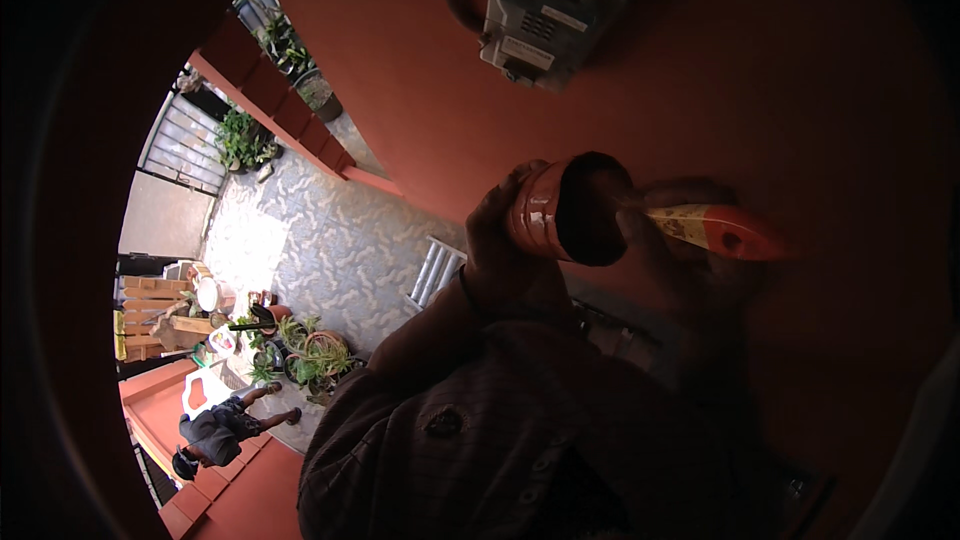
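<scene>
My left hand (490,245) is wrapped round a small paint can (538,210), smeared with red-orange paint on its outside. The can is tilted, and its dark mouth faces right; how much it holds cannot be made out. In my right hand (675,265) is a paintbrush (690,224) with a worn yellow and red-orange handle that has a hole near its end. The handle points right, while the bristle end is at the can's mouth, hidden in shadow. Both hands are close together in front of a red-orange wall (720,90).
A grey meter box (550,25) with a thick pipe is mounted on the wall above. Far below, a ladder (436,272) stands on the patterned tile floor (340,230). Potted plants (320,355), a white chair (203,390) and a person (220,430) are at lower left.
</scene>
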The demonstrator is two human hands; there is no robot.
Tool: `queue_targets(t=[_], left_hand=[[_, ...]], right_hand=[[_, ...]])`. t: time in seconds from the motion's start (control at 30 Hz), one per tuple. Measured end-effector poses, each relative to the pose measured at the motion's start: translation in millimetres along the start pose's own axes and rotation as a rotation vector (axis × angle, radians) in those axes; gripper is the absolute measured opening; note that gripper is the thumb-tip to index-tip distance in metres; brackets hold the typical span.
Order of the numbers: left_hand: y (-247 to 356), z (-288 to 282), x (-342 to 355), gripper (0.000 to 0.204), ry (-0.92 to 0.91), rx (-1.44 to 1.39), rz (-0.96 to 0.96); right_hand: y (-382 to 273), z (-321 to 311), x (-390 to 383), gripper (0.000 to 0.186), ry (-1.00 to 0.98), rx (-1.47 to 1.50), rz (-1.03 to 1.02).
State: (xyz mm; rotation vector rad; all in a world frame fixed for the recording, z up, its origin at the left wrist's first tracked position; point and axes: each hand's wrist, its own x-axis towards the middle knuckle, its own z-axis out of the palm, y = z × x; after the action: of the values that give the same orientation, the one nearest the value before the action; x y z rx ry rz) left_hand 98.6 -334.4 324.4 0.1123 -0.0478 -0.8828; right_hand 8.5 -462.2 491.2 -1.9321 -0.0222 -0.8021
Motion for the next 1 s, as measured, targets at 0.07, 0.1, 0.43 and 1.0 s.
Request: queue_targets(t=[0.07,0.1,0.43,1.0], left_hand=[[0.1,-0.3,-0.2,0.068,-0.03,-0.012,0.0],[-0.9,0.8,0.8,0.068,-0.04,0.013,-0.004],[-1.7,1.5,3.4,0.069,0.017,0.032,-0.029],[-5.2,8.8,6.3,0.061,0.018,0.05,-0.033]], right_hand=[[9.6,0.2,1.8,0.021,-0.143,-0.123,-0.039],[10.6,-1.1,2.2,0.02,-0.21,-0.194,-0.054],[3.3,-26.5,-2.1,0.028,0.117,-0.421,0.171],[21.5,-18.7,-14.0,0.029,-0.069,-0.171,0.077]])
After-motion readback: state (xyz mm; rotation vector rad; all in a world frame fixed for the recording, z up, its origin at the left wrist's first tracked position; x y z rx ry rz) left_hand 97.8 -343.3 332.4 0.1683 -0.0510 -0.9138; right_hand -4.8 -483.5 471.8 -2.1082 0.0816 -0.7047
